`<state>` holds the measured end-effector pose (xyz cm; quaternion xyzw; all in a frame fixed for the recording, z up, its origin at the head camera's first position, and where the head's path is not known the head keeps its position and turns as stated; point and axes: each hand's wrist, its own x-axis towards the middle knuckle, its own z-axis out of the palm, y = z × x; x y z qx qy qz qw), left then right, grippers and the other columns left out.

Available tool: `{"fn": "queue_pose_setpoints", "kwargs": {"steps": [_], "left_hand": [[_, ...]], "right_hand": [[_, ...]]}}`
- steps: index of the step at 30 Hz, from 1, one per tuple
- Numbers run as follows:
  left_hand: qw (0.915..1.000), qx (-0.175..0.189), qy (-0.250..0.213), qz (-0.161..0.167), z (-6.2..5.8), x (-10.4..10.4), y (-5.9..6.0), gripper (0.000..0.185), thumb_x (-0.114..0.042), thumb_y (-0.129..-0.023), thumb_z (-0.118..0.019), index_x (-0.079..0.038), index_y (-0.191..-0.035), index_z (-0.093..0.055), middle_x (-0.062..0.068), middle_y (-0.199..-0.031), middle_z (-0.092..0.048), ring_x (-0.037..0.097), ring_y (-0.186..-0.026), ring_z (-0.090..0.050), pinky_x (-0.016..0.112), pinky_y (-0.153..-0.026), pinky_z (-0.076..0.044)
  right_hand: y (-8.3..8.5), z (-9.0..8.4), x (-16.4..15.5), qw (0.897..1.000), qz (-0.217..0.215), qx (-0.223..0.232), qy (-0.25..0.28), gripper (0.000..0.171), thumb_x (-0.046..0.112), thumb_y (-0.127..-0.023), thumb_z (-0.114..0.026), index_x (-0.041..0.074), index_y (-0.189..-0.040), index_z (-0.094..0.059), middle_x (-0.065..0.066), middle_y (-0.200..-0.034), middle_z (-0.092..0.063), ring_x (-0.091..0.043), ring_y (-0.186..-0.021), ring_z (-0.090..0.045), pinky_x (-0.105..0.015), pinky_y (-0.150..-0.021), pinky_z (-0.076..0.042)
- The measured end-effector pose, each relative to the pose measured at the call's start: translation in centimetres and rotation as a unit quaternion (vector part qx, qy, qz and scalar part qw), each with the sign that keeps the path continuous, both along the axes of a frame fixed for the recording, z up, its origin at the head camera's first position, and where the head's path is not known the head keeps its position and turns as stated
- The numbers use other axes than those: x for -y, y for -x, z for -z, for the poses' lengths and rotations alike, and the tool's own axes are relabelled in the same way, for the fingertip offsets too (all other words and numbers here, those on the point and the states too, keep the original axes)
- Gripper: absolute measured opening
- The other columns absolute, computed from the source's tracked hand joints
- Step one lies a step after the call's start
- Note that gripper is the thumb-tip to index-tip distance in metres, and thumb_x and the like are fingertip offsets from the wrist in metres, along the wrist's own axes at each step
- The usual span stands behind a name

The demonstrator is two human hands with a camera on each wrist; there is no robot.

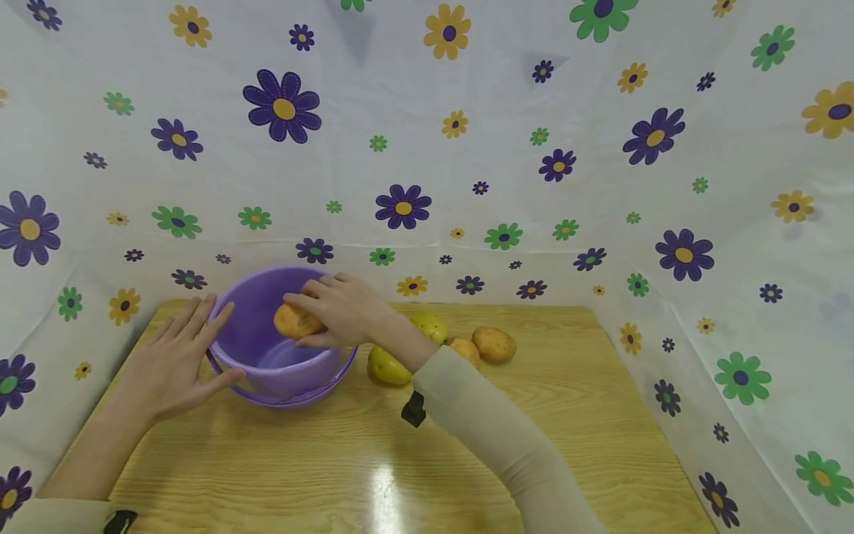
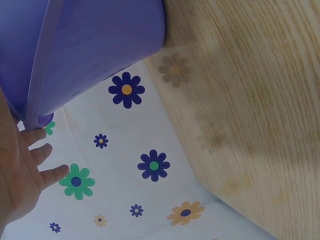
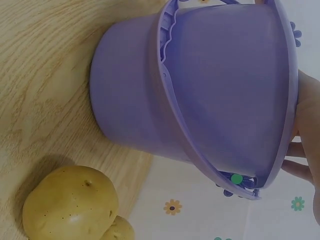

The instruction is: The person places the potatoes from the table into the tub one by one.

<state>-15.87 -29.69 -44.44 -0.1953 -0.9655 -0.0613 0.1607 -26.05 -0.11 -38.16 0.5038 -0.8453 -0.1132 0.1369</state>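
Observation:
A purple bucket point(image 1: 273, 378) stands at the left of the table, its handle lowered around its side. Over its opening my right hand point(image 1: 343, 310) grips a brown potato point(image 1: 292, 321). The same hand point(image 3: 309, 130) shows past the rim in the right wrist view, where the potato is hidden. My left hand point(image 1: 170, 363) lies with fingers spread against the bucket's left rim; the left wrist view shows its fingertips close to the rim. Right of the bucket lie two smooth, speckled yellow-green pieces of produce point(image 1: 388, 367), partly behind my right forearm.
Two more brown potatoes point(image 1: 495, 344) sit beside the yellow-green produce, one partly covered by my sleeve. The wooden table point(image 1: 300, 467) meets a flower-printed cloth point(image 1: 400, 148) at the back and sides.

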Motion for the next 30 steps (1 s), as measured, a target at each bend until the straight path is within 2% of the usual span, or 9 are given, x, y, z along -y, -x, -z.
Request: {"fn": "queue_pose_setpoints", "kwargs": {"steps": [4,9,18,30], "left_hand": [[1.0000,0.004,-0.001,-0.003,0.0,0.0,0.0,0.106,-0.068,-0.091,-0.066,-0.018,-0.171,-0.017,0.019,-0.178,-0.013,0.037,-0.167,-0.010,0.070,-0.122,-0.032],[1.0000,0.000,-0.001,-0.003,0.0,0.0,0.0,0.106,-0.068,-0.091,-0.066,-0.018,-0.171,-0.018,0.019,-0.178,-0.016,0.036,-0.167,-0.010,0.068,-0.124,-0.031],[1.0000,-0.002,0.004,-0.001,0.0,0.2,0.1,0.106,-0.069,-0.091,-0.065,-0.017,-0.171,-0.018,0.020,-0.177,-0.016,0.036,-0.167,-0.011,0.069,-0.121,-0.034],[1.0000,-0.004,-0.002,0.000,0.1,0.2,0.1,0.107,-0.068,-0.090,-0.067,-0.018,-0.171,-0.020,0.020,-0.177,-0.018,0.037,-0.167,-0.013,0.070,-0.120,-0.035]], "right_hand": [[0.1,0.1,0.0,1.000,0.002,0.009,0.000,0.078,0.073,-0.096,-0.059,0.026,-0.158,-0.049,0.005,-0.140,-0.066,-0.014,-0.119,-0.066,-0.029,-0.100,-0.056],[0.2,0.1,-0.1,1.000,0.001,0.010,-0.002,0.080,0.075,-0.097,-0.053,0.026,-0.160,-0.046,0.004,-0.142,-0.065,-0.014,-0.122,-0.065,-0.029,-0.103,-0.055],[0.2,0.3,-0.9,0.999,-0.026,-0.030,0.016,0.077,0.073,-0.101,-0.046,0.024,-0.161,-0.045,0.000,-0.146,-0.064,-0.017,-0.125,-0.067,-0.031,-0.101,-0.057],[-0.1,0.1,-3.0,0.998,-0.041,-0.030,0.037,0.085,0.075,-0.098,-0.050,0.021,-0.163,-0.040,-0.007,-0.159,-0.056,-0.026,-0.142,-0.059,-0.039,-0.117,-0.052]]}}
